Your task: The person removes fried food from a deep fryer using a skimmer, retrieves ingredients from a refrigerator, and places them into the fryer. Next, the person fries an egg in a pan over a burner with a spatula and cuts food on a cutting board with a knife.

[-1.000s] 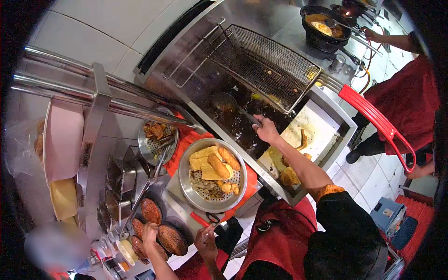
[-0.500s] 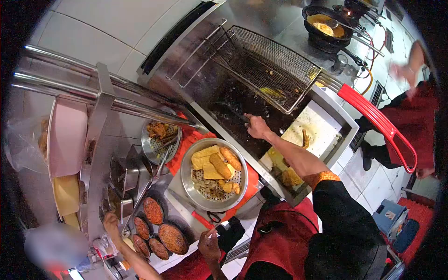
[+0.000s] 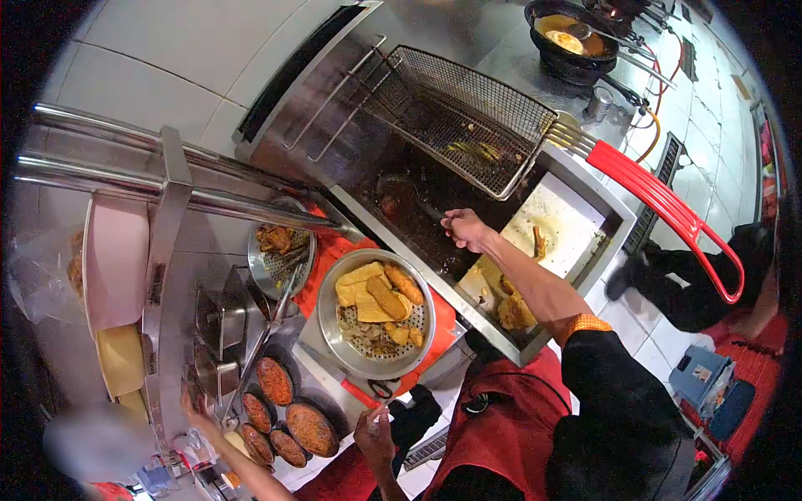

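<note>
My right hand (image 3: 469, 231) is closed around the handle of a dark-handled utensil (image 3: 430, 211). The rounded head of that utensil is in the dark oil of the fryer (image 3: 451, 259), where its exact shape is hard to make out. Low in the view, close to my apron, my left hand (image 3: 373, 434) is closed with a small pale bit showing at the fingertips. Between my hands sits a perforated metal bowl (image 3: 332, 330) of fried pieces. A wire fry basket (image 3: 518, 92) with a red handle (image 3: 660, 204) rests above the oil, holding a few greenish pieces.
Fried pieces lie on the pale drain tray (image 3: 572, 209). A wok (image 3: 568, 63) stands on a burner behind. Several dark dishes of reddish-brown food (image 3: 311, 427) and tongs (image 3: 263, 338) are at left. Another person's hand (image 3: 196, 413) reaches there; a person (image 3: 710, 275) bends at right.
The utensil's head shows more clearly in the oil, my grip unchanged. The person at right has bent lower, and the other person's hand at left has shifted slightly. The view has tilted a little.
</note>
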Demonstrator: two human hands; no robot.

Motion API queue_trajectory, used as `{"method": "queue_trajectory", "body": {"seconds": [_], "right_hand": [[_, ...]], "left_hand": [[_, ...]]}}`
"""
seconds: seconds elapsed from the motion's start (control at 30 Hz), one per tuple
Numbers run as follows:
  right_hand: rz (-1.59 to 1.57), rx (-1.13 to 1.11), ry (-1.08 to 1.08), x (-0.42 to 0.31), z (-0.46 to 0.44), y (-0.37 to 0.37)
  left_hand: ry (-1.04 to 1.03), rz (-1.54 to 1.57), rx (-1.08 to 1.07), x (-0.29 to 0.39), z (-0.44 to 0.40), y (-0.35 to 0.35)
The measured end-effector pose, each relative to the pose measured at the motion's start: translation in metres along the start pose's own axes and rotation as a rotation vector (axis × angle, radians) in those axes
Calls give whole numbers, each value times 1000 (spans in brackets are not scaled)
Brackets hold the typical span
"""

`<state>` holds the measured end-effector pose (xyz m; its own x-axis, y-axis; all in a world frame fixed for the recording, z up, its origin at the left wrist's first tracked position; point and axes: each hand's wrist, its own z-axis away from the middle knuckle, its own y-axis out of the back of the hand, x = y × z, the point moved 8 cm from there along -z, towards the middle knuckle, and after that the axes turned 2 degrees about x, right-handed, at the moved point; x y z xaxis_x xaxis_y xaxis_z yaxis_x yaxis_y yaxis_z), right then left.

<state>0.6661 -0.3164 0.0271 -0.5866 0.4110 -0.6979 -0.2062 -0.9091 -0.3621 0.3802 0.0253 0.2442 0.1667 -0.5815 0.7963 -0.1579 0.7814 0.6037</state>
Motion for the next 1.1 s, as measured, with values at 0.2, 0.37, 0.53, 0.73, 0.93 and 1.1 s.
{"method": "queue_trajectory", "body": {"seconds": [0.2, 0.37, 0.53, 0.73, 0.93, 1.1], "right_hand": [[-137, 87, -30, 2, 9, -9], [-289, -47, -104, -1, 37, -2], [-300, 32, -123, -2, 77, -2], [-114, 106, 14, 11, 123, -6], [-91, 149, 12, 24, 164, -13], [-441, 9, -111, 45, 163, 9]], "left_hand": [[41, -62, 33, -1, 7, 6], [11, -63, 36, 2, 9, 8], [2, -164, -1, 20, 2, -1], [-60, -190, -45, 24, -3, -7], [-4, -91, -25, 32, -3, -11], [-175, -83, -19, -3, 0, -17]]}}
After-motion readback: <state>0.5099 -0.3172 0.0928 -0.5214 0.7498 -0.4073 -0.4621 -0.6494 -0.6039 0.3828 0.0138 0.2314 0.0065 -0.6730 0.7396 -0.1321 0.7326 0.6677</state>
